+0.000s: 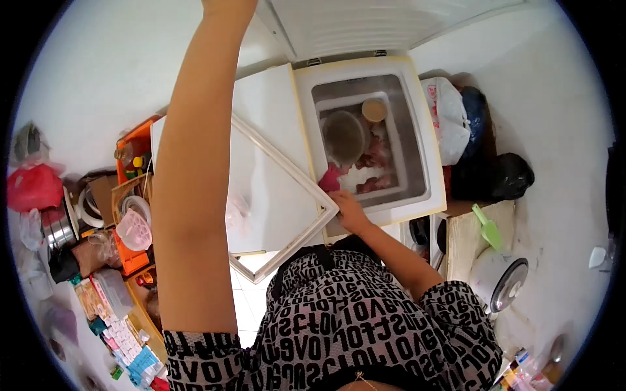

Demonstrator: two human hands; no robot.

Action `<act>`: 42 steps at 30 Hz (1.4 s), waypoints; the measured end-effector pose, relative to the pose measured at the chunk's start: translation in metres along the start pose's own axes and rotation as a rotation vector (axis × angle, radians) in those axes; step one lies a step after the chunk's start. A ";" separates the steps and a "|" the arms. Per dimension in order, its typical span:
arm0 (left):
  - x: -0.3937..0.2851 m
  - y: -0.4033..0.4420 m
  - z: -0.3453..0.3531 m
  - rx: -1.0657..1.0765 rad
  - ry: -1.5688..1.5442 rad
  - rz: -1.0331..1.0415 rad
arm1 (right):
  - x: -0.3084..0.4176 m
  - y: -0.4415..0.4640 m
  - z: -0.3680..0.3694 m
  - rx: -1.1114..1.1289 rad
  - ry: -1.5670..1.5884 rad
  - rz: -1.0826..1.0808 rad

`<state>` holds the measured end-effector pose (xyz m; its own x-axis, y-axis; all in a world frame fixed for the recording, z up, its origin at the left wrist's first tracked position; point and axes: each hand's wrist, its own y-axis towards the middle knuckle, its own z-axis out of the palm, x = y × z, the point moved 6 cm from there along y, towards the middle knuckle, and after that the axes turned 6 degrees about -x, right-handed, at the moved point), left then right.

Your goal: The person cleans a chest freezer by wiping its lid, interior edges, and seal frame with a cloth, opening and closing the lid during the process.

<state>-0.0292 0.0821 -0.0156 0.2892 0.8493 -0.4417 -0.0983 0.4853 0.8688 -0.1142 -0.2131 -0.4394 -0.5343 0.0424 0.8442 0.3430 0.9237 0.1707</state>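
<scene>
An open chest freezer [429, 163] holds a round translucent container [344, 137], a smaller tub with a tan top [373, 111] and reddish pieces that look like meat [375, 184]. My right hand [349, 212] is at the freezer's near left rim, its fingers closed on a pink cloth [332, 177] that hangs over the inner edge. Right beside these fingers is the corner of a tilted white-framed panel [280, 159]. My left arm reaches up past the top edge of the view, and the left hand is out of sight.
The raised freezer lid [365, 26] leans at the wall. Bags [447, 120] lie right of the freezer; below them are a green scoop [487, 228] and a pot with a glass lid [508, 285]. On the left are orange crates [134, 257] and a pink basket [134, 229].
</scene>
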 end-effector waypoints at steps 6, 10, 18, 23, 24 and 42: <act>-0.027 -0.019 -0.018 0.071 0.092 -0.086 | 0.014 -0.062 -0.005 0.149 0.003 -0.066; -0.028 -0.017 -0.022 0.059 0.141 -0.090 | 0.001 -0.097 -0.047 0.075 -0.158 -0.104; -0.061 -0.072 -0.060 -0.093 0.176 -0.293 | -0.057 -0.163 -0.199 -0.392 -0.741 0.137; -0.100 -0.117 -0.078 0.107 -0.076 -0.086 | -0.072 -0.161 -0.238 -0.469 -0.996 0.330; -0.106 -0.125 -0.084 0.166 -0.060 -0.062 | -0.075 -0.158 -0.239 -0.492 -1.017 0.371; -0.139 -0.267 -0.159 0.436 -0.121 0.037 | 0.051 -0.129 -0.305 -0.901 0.562 0.645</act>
<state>-0.1943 -0.1323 -0.2219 0.4046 0.8217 -0.4014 0.2920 0.2998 0.9082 0.0498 -0.4462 -0.2632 0.2574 0.0174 0.9661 0.9468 0.1953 -0.2558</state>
